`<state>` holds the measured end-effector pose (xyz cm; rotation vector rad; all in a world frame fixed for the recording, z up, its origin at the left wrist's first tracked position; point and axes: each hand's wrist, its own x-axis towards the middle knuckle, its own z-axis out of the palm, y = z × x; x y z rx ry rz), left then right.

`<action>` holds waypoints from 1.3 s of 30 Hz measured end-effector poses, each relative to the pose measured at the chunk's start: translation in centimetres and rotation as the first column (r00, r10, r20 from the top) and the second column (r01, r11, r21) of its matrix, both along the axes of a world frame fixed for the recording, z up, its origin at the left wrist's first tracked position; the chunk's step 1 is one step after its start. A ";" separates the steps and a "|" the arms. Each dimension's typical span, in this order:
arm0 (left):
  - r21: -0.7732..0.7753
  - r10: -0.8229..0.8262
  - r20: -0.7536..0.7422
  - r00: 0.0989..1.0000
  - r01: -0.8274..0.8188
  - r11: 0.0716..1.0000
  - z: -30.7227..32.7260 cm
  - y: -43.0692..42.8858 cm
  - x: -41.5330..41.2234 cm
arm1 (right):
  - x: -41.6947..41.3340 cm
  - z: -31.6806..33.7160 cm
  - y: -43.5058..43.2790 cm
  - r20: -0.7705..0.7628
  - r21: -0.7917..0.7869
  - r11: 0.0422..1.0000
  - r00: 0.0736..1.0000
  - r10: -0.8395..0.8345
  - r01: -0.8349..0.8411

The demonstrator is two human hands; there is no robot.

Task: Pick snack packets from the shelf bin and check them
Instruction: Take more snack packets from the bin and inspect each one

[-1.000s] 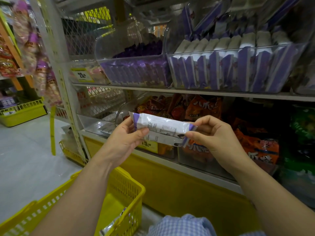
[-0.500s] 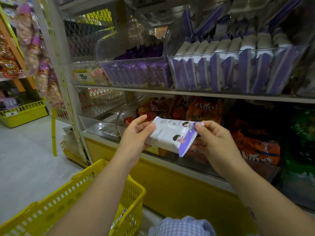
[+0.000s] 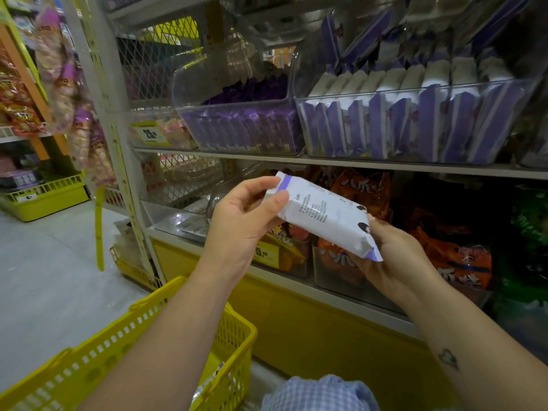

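Packet (image 3: pixel 323 221) tilted steeper; fingers (image 3: pixel 274 200) of left hand (image 3: pixel 240 229), right hand (image 3: pixel 391 262) grip ends; shelf (image 3: pixel 385 166), basket (image 3: pixel 160 295) below

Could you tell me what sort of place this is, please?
Most likely a shop's snack aisle. Clear shelf bins hold rows of identical purple packets, yellow price tags sit on the shelf edges, and a yellow basket is below the left hand and right hand, which hold one packet.
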<state>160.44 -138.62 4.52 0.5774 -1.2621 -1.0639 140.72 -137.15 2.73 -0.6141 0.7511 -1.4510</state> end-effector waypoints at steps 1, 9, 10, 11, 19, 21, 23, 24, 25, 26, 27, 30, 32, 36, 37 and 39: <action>-0.017 0.021 0.008 1.000 -0.021 1.000 0.2 0.0 -0.1 | 0.0 0.1 0.1 0.001 0.009 1.000 1.000 -0.005 0.005; -0.006 0.104 -0.041 0.994 -0.104 0.995 -0.2 -1.3 -0.1 | -0.4 0.3 0.7 -0.212 -0.123 0.971 0.961 0.177 -0.205; 0.008 0.114 -0.070 0.991 -0.114 0.993 -0.2 -1.5 0.1 | -0.3 0.4 0.8 -0.294 -0.149 0.957 0.935 0.198 -0.250; 0.023 0.138 -0.085 0.987 -0.137 0.990 -0.3 -1.7 0.1 | -0.3 0.5 1.0 -0.357 -0.169 0.941 0.908 0.218 -0.293; 0.040 0.458 0.203 0.865 -0.475 0.879 -2.2 -1.2 -2.4 | 1.8 -0.4 1.4 -0.389 -0.259 0.888 0.883 0.264 -0.380; 0.059 0.419 0.268 0.867 -0.449 0.892 -2.4 -0.8 -3.0 | 2.0 -0.6 1.3 -0.395 -0.283 0.902 0.897 0.200 -0.326; 0.086 0.301 0.314 0.900 -0.343 0.935 -2.4 -0.3 -3.3 | 1.9 -0.8 1.1 -0.405 -0.301 0.920 0.907 0.114 -0.250; 0.101 0.218 0.330 0.918 -0.265 0.959 -2.4 -0.1 -3.3 | 1.8 -0.9 1.0 -0.420 -0.309 0.926 0.905 0.071 -0.216; 0.120 0.130 0.346 0.929 -0.182 0.976 -2.4 0.1 -3.3 | 1.7 -1.0 0.9 -0.438 -0.317 0.929 0.898 0.033 -0.189; 0.140 0.046 0.371 0.927 -0.105 0.985 -2.4 0.3 -3.1 | 1.6 -1.1 0.7 -0.455 -0.325 0.930 0.891 0.003 -0.169; 0.156 -0.022 0.410 0.912 -0.046 0.987 -2.5 0.4 -2.9 | 1.6 -1.2 0.7 -0.469 -0.336 0.929 0.883 -0.026 -0.152; 0.133 -0.070 0.606 0.792 -0.015 0.991 -2.6 0.9 -2.3 | 1.3 -1.4 0.4 -0.502 -0.380 0.919 0.858 -0.111 -0.103; 0.132 -0.060 0.650 0.757 -0.035 0.991 -2.5 1.1 -2.5 | 1.2 -1.4 0.3 -0.517 -0.398 0.914 0.842 -0.152 -0.079; 0.119 -0.011 0.636 0.772 -0.084 0.989 -2.7 1.2 -2.7 | 1.4 -1.5 0.3 -0.538 -0.381 0.921 0.830 -0.148 -0.083; 0.103 0.008 0.636 0.771 -0.095 0.990 -2.8 1.1 -2.8 | 1.5 -1.5 0.3 -0.541 -0.376 0.922 0.829 -0.139 -0.091; 0.087 0.042 0.626 0.778 -0.123 0.989 -3.0 1.1 -2.8 | 1.5 -1.6 0.3 -0.547 -0.368 0.923 0.828 -0.119 -0.110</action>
